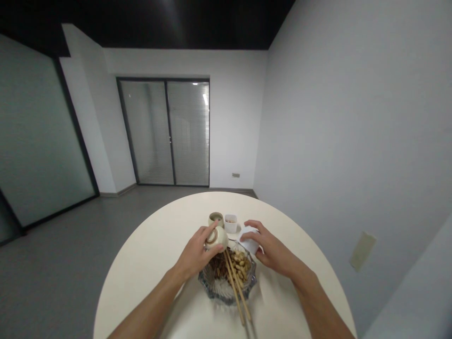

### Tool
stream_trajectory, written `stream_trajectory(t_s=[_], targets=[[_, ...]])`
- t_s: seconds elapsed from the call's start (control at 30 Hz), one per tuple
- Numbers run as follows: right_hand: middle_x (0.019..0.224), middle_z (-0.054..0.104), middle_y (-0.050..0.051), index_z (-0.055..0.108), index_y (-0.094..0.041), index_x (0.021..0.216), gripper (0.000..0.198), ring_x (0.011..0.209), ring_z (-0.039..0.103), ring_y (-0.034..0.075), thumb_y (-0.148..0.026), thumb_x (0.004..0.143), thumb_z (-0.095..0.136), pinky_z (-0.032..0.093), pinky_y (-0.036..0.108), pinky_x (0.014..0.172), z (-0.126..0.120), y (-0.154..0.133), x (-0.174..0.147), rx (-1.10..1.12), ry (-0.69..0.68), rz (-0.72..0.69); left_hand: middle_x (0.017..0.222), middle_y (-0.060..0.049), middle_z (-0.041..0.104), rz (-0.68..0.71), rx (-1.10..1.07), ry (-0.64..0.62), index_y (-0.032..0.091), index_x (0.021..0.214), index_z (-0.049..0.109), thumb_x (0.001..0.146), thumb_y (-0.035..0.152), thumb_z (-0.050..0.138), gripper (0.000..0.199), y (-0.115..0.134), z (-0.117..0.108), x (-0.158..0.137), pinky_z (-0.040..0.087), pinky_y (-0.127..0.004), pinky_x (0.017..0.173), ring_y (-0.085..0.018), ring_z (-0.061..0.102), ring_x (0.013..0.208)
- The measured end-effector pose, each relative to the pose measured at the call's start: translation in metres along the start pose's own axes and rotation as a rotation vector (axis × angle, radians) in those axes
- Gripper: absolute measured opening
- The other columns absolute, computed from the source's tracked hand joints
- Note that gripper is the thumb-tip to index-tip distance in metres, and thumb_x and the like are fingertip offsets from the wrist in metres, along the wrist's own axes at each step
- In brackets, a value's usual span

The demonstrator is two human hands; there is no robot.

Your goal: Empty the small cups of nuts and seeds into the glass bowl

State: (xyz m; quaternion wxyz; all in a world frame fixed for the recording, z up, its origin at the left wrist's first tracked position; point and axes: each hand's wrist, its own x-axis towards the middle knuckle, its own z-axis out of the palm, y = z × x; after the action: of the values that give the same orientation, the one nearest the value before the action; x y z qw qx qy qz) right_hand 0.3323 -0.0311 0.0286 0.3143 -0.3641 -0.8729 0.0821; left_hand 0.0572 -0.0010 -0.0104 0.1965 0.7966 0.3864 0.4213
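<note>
Left hand (196, 254): curled round a small cream cup (216, 238) with a brown ring on it, the cup tipped on its side and lifted just above the far rim of the glass bowl — fingers wrapped over its top, thumb underneath.
Right hand (271, 250): closed over a white cup (249, 240), also tilted, held just beside the bowl's far right edge; the fingers cover most of it.
Glass bowl (215, 291): scalloped clear glass, standing on the surface right in front of the person, between the two forearms. It holds pale peanuts (240, 266) on the right side and darker brown bits on the left (too small to tell what these are).
Chopsticks (237, 288): a wooden pair lying across the bowl, tips near the cream cup, back ends reaching over the near rim toward the person.
Second cream cup (215, 218): upright on the surface beyond the left hand, apart from it.
Small white container (230, 223): upright just beside the second cream cup, something reddish inside.
Surface (155, 245): a round, cream-coloured table, close to the white wall on the right.
Room: grey floor, a glass door with blinds at the back — frosted glass panel on the left.
</note>
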Motion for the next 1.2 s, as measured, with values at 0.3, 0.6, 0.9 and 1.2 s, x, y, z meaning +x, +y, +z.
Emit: stream_trajectory(t_s=[0.3,0.6,0.9,1.2], targets=[[0.139,0.046,0.010,0.051,-0.025,0.121,0.058,0.132,0.043,0.028,-0.002,0.068,0.055,0.036,0.044,0.109,0.007,0.024,-0.005,0.063,0.189,0.010,0.134,-0.014,0.057,-0.247,-0.474,0.205,0.017,0.139,0.050,0.092,0.071,0.040,0.073,-0.018,0.007,0.005,0.052,-0.038,0.085,-0.029,0.059,0.113],[0.130,0.056,0.010,0.045,-0.022,0.127,0.060,0.122,0.052,0.028,-0.011,0.070,0.061,0.037,0.045,0.107,0.024,0.064,-0.013,0.067,0.215,0.255,0.124,-0.013,0.061,-0.244,-0.512,0.227,0.019,0.130,0.057,0.089,0.068,0.050,0.065,-0.018,0.000,0.008,0.054,-0.036,0.077,-0.027,0.061,0.102],[0.117,0.064,0.013,0.043,-0.020,0.122,0.053,0.108,0.061,0.029,-0.033,0.078,0.069,0.045,0.043,0.094,0.042,0.071,-0.016,0.130,0.166,0.539,0.122,-0.010,0.065,-0.186,-0.650,0.087,0.021,0.125,0.064,0.081,0.057,0.070,0.058,-0.012,-0.007,0.006,0.049,-0.037,0.090,-0.029,0.059,0.110],[0.111,0.068,0.011,0.047,-0.018,0.125,0.048,0.100,0.065,0.026,-0.038,0.085,0.063,0.048,0.038,0.088,0.056,0.077,-0.015,0.197,0.165,0.570,0.101,-0.016,0.070,-0.471,-1.599,-0.075,0.010,0.116,0.063,0.095,0.056,0.050,0.053,0.005,-0.012,0.006,0.053,-0.028,0.064,-0.019,0.066,0.073]])
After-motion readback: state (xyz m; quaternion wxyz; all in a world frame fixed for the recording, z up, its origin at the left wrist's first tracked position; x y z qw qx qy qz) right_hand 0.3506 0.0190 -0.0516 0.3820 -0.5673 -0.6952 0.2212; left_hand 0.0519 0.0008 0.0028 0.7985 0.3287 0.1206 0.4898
